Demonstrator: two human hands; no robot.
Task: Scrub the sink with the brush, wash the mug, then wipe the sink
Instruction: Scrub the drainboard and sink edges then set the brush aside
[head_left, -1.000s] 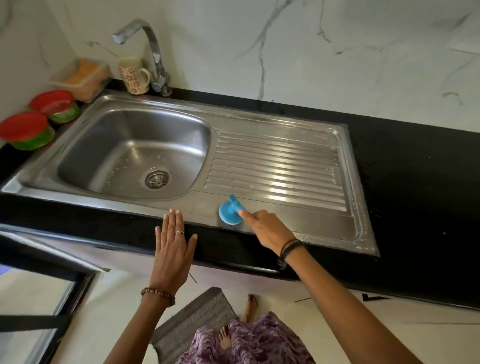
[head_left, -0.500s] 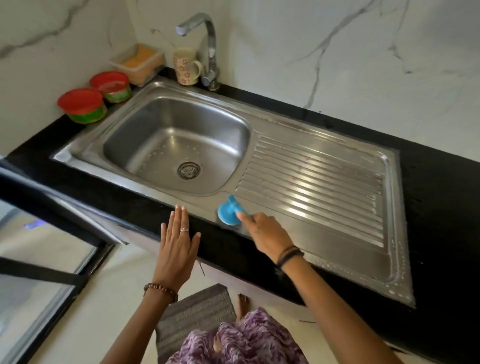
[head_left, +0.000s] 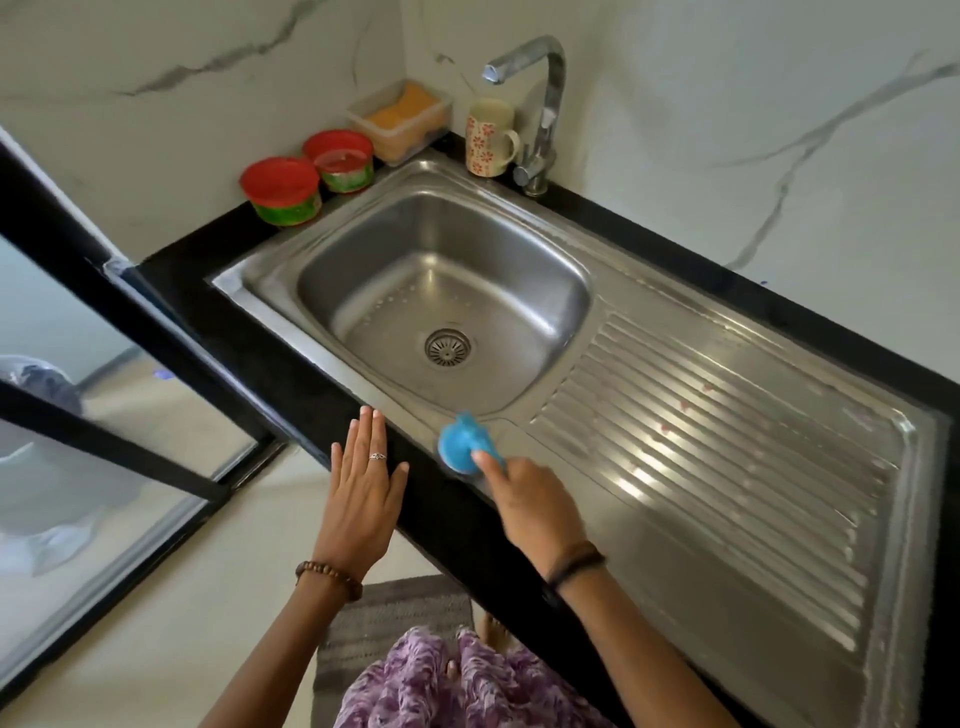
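A round blue brush stands on the steel sink's front rim, just below the basin. My right hand grips its handle from the near side, index finger stretched along it. My left hand hovers flat, fingers straight and together, over the black counter edge left of the brush, holding nothing. A cream mug with red flowers stands at the back beside the tap. The basin holds only its drain.
Two red-lidded green tubs and a clear box with a yellow sponge sit in the back left corner. The ribbed drainboard stretches right. A black-framed glass door stands at left; a grey mat lies underfoot.
The view has swung left and tilted, so the sink now runs diagonally. Both hands keep their poses; the brush stays on the front rim under my right hand.
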